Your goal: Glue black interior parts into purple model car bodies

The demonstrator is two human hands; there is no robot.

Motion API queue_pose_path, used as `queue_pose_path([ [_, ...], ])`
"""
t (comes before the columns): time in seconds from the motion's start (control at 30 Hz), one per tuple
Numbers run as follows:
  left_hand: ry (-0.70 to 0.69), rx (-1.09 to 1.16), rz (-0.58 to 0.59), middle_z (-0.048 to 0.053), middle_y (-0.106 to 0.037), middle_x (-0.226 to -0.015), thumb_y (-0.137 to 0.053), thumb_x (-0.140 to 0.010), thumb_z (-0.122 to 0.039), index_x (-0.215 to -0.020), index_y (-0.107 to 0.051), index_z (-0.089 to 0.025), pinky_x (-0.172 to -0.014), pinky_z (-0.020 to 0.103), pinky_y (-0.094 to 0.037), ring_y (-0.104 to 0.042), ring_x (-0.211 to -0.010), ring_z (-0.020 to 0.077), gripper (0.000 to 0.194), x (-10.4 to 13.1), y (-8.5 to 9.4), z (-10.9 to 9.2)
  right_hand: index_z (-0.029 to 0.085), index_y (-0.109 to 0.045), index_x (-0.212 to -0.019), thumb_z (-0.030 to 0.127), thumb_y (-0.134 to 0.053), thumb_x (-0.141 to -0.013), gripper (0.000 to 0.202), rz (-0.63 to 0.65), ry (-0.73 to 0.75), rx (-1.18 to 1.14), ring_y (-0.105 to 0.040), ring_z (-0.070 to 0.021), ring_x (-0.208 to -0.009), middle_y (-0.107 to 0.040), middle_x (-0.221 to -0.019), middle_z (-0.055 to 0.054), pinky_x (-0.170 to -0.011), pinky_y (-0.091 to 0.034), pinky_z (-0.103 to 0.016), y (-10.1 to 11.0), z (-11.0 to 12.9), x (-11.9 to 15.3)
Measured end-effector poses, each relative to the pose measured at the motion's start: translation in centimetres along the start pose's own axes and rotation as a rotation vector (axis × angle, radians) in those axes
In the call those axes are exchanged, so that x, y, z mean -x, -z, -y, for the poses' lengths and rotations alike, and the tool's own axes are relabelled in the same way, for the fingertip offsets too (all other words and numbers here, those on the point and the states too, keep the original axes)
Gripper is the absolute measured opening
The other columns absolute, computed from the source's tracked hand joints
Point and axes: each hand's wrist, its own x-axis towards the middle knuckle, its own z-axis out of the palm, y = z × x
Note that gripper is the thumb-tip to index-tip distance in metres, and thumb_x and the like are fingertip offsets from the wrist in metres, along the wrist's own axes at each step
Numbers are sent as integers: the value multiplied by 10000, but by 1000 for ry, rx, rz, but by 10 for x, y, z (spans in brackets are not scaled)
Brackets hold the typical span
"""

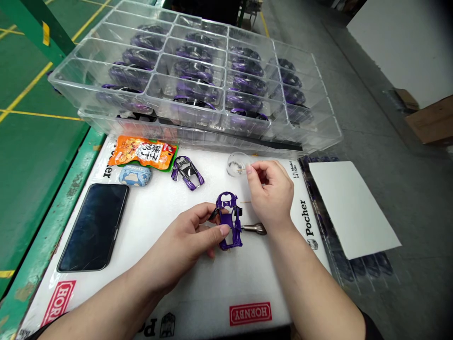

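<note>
At 12 o'clock from the purple frame (pixel 226 219), purple-and-black shells (pixel 193 71) are held in a clear tray (pixel 225 75). A white card (pixel 354 208) is laid at 3 o'clock, a phone (pixel 94 226) at 9, an orange packet (pixel 143 152) at 10. The frame is pinched by the left hand (pixel 196 231) above the white board (pixel 212 293). A loose shell (pixel 187 170) is set at 11 o'clock. Beside a small cup (pixel 230 171) at 12, the right hand (pixel 271 189) is held with bent fingers; whether anything is pinched cannot be told.
</note>
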Motion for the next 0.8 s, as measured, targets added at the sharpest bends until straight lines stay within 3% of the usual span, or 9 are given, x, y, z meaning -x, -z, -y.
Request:
queue_pose_path([
  [0.8,-4,11,14,56,-798,-1051,-999,-929,-518,-1254,-833,-201,-695,277,-533,-644,-854,183,483,-1,2,3,262,-740,-953,294,-766,-1102,155,2,17,-1,-669,-216,-795,-742,-895,-12,-742,-572,-366,0,0,0],
])
